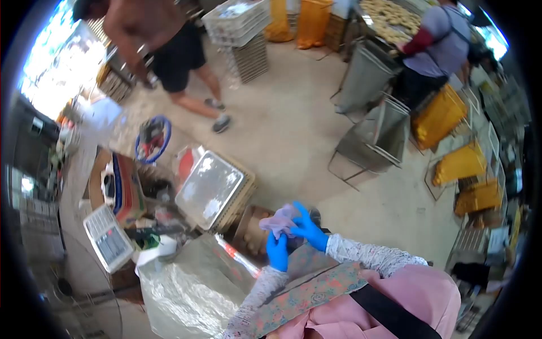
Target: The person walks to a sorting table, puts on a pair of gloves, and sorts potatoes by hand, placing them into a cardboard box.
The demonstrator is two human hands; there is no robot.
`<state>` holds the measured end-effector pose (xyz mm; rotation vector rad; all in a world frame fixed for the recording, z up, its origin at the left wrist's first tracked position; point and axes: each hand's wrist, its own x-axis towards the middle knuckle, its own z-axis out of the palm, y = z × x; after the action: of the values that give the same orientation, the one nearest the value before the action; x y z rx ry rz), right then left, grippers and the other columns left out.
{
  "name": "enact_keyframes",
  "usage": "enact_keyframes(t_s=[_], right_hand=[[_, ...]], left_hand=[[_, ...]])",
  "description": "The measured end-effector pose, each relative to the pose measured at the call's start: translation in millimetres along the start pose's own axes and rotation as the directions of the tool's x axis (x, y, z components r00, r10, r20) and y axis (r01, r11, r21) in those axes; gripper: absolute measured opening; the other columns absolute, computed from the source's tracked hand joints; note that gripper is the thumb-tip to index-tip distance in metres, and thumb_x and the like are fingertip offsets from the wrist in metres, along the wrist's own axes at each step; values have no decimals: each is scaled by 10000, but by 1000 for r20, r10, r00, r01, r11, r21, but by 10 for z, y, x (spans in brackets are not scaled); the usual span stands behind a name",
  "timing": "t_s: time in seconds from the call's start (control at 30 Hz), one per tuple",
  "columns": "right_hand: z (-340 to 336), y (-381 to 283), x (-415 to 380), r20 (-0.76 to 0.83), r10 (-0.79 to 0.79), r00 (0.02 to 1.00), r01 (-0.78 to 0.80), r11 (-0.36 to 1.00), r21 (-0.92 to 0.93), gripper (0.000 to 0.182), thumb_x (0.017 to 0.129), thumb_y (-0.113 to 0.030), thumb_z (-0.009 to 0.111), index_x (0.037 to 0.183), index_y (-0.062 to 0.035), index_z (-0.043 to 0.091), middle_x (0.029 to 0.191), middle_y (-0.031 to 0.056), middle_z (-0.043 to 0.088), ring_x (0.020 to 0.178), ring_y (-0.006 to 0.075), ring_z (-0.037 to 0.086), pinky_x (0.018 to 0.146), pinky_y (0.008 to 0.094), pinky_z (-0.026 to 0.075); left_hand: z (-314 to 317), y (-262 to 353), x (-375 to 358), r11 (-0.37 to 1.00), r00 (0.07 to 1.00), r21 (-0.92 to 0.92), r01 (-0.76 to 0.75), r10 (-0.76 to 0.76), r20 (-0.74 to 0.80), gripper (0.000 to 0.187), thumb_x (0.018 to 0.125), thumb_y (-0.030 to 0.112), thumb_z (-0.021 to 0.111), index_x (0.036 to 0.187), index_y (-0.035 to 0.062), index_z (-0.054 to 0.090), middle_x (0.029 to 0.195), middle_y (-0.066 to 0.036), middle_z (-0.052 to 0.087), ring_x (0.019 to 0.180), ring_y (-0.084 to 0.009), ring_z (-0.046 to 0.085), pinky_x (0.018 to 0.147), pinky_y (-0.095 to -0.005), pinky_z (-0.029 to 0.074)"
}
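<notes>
Concrete floor, purple cloth [279,221] between blue-gloved fingers [300,209]

The gloves on the left hand [278,252] and right hand [309,227] were bright blue, and the cloth [279,221] in them was pale purple. The sleeves [361,253] were whitish with small dark flecks, the top [418,288] pink, the apron [316,291] grey-green with coral flowers, the strap [389,311] black. The sacks [440,117] were orange-yellow, the hoop [166,141] blue.

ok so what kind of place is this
Probably a sorting or packing workshop, judging by the stacked crates, the orange sacks and a person beside a surface covered with pale pieces.
</notes>
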<state>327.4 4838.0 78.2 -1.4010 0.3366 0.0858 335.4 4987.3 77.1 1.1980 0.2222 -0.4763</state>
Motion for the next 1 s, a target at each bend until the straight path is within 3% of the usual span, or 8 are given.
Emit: enact_keyframes(t_s=[0.07, 0.17, 0.37, 0.43, 0.57, 0.87, 0.93, 1.0], right_hand=[[-328, 66, 255, 142, 307, 941, -329, 734, 595, 403, 1011, -259, 573, 1360, -59, 548, 1235, 115, 619, 1114, 171, 607, 978, 319, 487], [-636, -599, 115, 148, 264, 953, -284, 949, 134, 398, 1002, -273, 600, 1310, -23, 575, 1196, 109, 652, 1119, 160, 603, 1010, 307, 467], [-1440, -707, 298, -327, 8, 945, 43, 988, 150, 233, 946, -220, 658, 1039, -8, 630, 1070, 62, 664, 999, 145, 616, 908, 298, 482], [-1804, -814, 385, -359, -550, 754, 115, 649, -752, 164, 893, -160, 671, 945, -20, 605, 993, 69, 648, 950, 164, 620, 865, 308, 493], [-2118, -1083, 672, -251, -113, 961, 93, 992, -90, 204, 836, -128, 673, 1004, -28, 615, 1009, 58, 603, 932, 181, 598, 865, 311, 490], [-2541, -1489, 1656, 198, 240, 950, -270, 953, 140, 263, 962, -237, 633, 1120, -29, 666, 971, 16, 675, 854, 90, 592, 801, 260, 486], [-2632, -1636, 1839, 159, 214, 964, -211, 977, -33, 208, 969, -207, 605, 1072, -37, 668, 1009, 31, 687, 857, 114, 618, 799, 277, 502], [-2783, -1624, 2084, 19, 243, 970, -239, 930, 280, 223, 961, -202, 609, 1100, -37, 667, 1048, 61, 701, 853, 144, 637, 784, 305, 515]], left_hand=[[76, 108, 88, 984, 982, 146, -99, 73, 173, 277, 1013, 169, 547, 1220, -11, 589, 1137, -64, 629, 1038, -137, 593, 903, -286, 484], [245, 231, 280, 943, 922, 330, -34, -98, 374, 304, 1003, 185, 561, 1220, -27, 590, 1127, -63, 631, 1045, -143, 588, 900, -304, 490], [1041, 719, 746, 952, 965, 305, 18, -96, 244, 262, 987, 204, 591, 1128, -15, 609, 979, -60, 647, 882, -132, 613, 798, -306, 512], [1121, 698, 1111, 944, 971, 331, -13, -68, 231, 178, 977, 183, 609, 1009, 8, 603, 913, -50, 644, 813, -124, 616, 726, -286, 520], [1672, 739, 1536, 946, 921, 325, -8, -119, 370, 102, 953, 91, 654, 982, 32, 576, 872, -49, 633, 792, -130, 643, 729, -280, 560], [2723, 876, 2257, 885, 924, 457, -82, -104, 367, 258, 939, 61, 650, 1159, 66, 515, 849, -75, 614, 721, -122, 627, 609, -275, 518], [2774, 902, 2519, 751, 900, 613, -247, -57, 432, 268, 937, 37, 624, 1185, 89, 539, 889, -71, 625, 728, -139, 631, 614, -295, 515], [2781, 955, 2987, 669, 735, 494, -555, 118, 667, 251, 950, 60, 612, 1187, 86, 536, 893, -91, 636, 734, -202, 651, 641, -328, 523]])
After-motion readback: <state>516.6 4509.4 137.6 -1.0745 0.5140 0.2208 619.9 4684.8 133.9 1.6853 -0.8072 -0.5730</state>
